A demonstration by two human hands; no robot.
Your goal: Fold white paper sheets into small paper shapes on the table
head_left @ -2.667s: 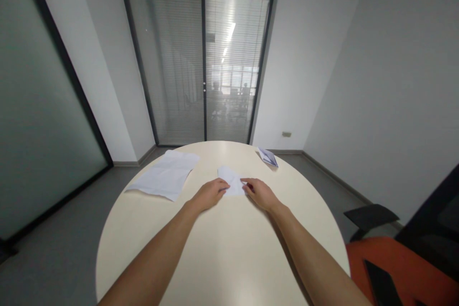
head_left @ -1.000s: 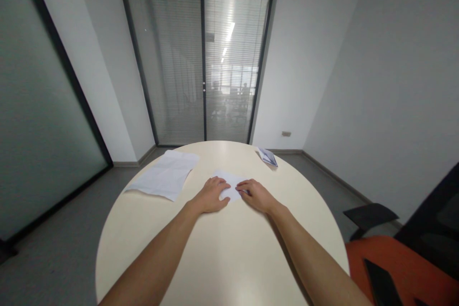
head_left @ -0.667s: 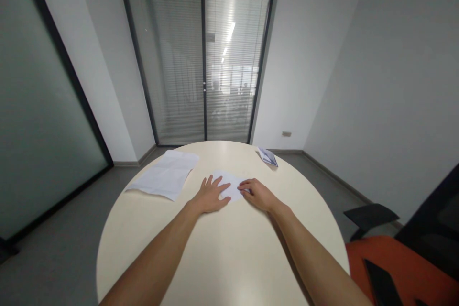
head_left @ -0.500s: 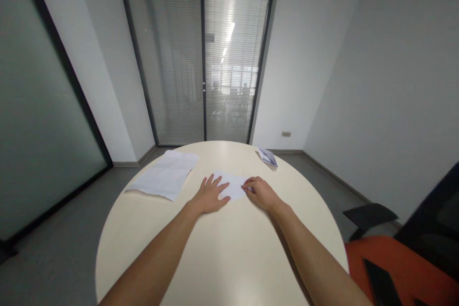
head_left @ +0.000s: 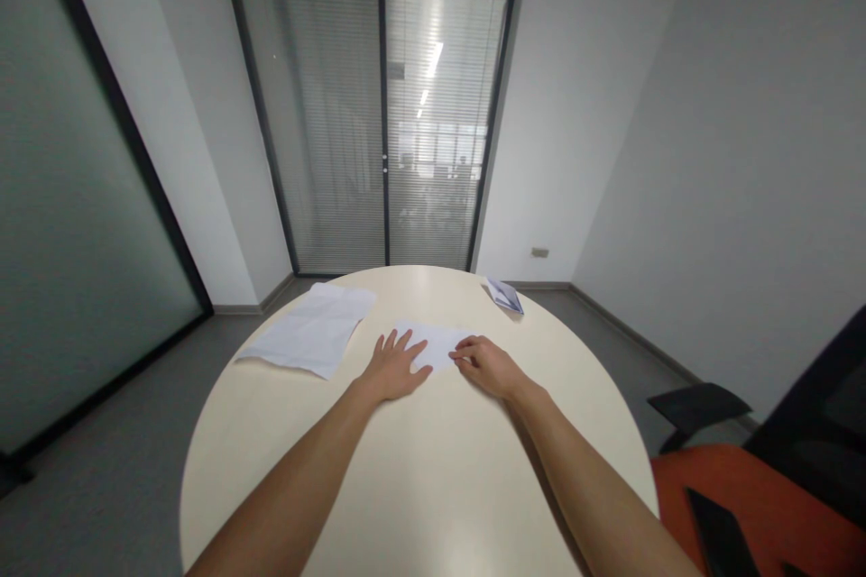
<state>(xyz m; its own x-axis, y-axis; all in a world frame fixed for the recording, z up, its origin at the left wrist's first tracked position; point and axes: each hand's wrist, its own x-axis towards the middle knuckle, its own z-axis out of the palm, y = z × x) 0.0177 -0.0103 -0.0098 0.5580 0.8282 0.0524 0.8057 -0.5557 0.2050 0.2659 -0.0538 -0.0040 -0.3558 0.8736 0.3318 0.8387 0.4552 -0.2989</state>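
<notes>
A small piece of white paper [head_left: 438, 344] lies on the round table between my hands. Its left part is pressed under my left hand [head_left: 398, 368], which rests flat with the fingers spread. At the paper's right side, my right hand [head_left: 488, 364] has its fingers curled together and pinches the near right edge. The thumb tip is partly hidden, and whether the paper is folded there I cannot make out.
A larger white sheet [head_left: 308, 332] lies at the table's left. A folded printed card [head_left: 505, 297] sits near the far right edge of the cream table [head_left: 406, 487]. An office chair with an orange seat [head_left: 764, 496] stands at the right.
My right hand has shifted slightly left along the paper. The paper's far edge shows a little wider and straighter, while my left hand has barely moved.
</notes>
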